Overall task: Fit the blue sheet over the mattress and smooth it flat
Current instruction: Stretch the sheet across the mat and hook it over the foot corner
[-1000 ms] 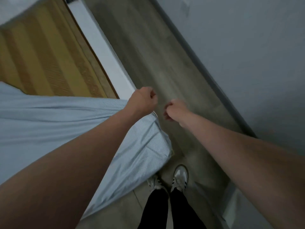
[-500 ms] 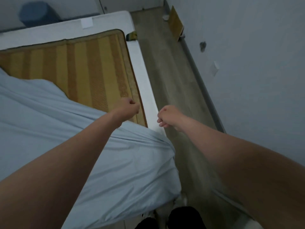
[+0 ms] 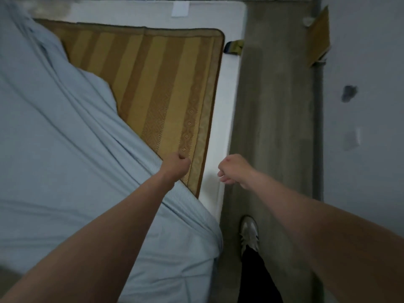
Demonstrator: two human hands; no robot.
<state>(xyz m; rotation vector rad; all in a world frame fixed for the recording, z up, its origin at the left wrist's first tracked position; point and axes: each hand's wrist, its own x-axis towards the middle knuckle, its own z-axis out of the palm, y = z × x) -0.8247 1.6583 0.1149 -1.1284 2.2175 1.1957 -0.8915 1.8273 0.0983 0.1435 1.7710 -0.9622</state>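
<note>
**Drawing the sheet's edge up the bed**

The left hand (image 3: 178, 164), at frame centre, is curling into a fist on the diagonal edge of the blue sheet (image 3: 65, 149), seemingly gripping it to haul the cloth toward the uncovered far corner. The sheet is covering the lower left of the mattress (image 3: 220, 136), leaving the striped mat (image 3: 157, 88) bare at upper centre. The right hand (image 3: 231, 169) is hovering beside the mattress's white edge, fingers loosely curled, holding nothing visible, probably readying to catch the hem.
</note>
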